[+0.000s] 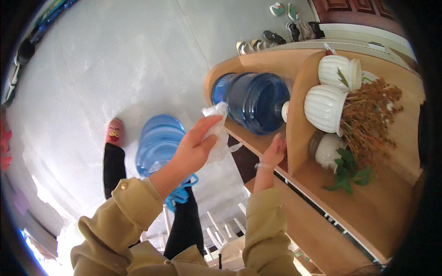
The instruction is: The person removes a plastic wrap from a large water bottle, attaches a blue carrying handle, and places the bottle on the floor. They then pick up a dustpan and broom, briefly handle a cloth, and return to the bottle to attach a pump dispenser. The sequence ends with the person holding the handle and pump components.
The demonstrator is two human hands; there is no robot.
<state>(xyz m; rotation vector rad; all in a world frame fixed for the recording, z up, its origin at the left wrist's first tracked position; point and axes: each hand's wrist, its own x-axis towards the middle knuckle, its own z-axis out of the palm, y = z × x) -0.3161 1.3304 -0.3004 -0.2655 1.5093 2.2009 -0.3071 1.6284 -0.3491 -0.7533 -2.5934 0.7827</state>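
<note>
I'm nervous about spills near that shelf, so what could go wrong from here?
1. The left hand holds a white wipe close to the big blue water bottle on the wooden shelf; a hard push might shift the bottle.
2. The right hand rests at the upright divider; the white ribbed vases beside it could tip if knocked.
3. A second blue bottle stands by the feet, a trip hazard.

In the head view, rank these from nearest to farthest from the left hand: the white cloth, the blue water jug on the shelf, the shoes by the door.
1. White cloth: held in the left hand, in its fingers.
2. Blue water jug on the shelf: just right of and above the hand, lying on the wooden shelf.
3. Shoes by the door: far off at the top, on the floor.
</note>
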